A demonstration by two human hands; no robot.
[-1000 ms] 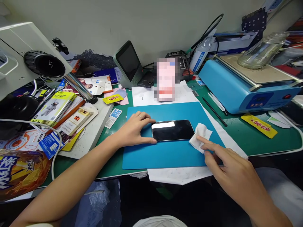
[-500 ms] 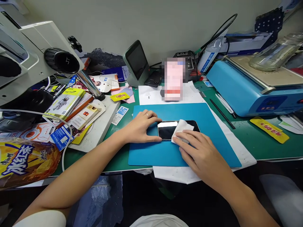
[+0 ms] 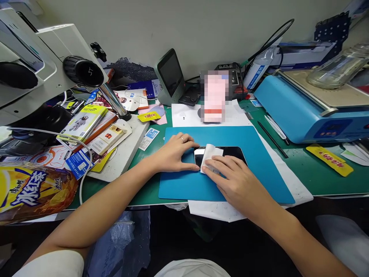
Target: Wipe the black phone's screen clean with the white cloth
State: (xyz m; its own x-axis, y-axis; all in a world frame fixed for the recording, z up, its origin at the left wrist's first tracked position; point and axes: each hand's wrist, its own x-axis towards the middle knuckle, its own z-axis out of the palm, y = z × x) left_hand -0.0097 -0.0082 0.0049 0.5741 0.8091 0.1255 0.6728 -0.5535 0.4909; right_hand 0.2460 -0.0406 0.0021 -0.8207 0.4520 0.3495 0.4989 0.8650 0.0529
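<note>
A smartphone [image 3: 235, 151] lies flat, dark screen up, on a blue mat [image 3: 184, 188]. My left hand [image 3: 176, 154] steadies its left end, with the thumb at the near corner and the fingers at the far corner. A ring is on one finger. My right hand [image 3: 236, 177] pinches a folded white wipe [image 3: 211, 151] and presses it on the left half of the screen. The palm and fingers of that hand hide the phone's near right part, and the wipe covers some of the glass.
At the left stand a microscope [image 3: 83, 71] and a drink bottle [image 3: 37, 192]. Boxes [image 3: 83, 123] lie on a white slab. Behind the mat are a grey-green display device [image 3: 170, 77] and a blurred pink item [image 3: 214, 96]. A blue machine [image 3: 305, 107] carries a glass jar [image 3: 331, 73].
My right hand has slid the wipe leftward across the screen, towards my left hand. The left hand keeps its hold on the phone. The whole view has shifted slightly.
</note>
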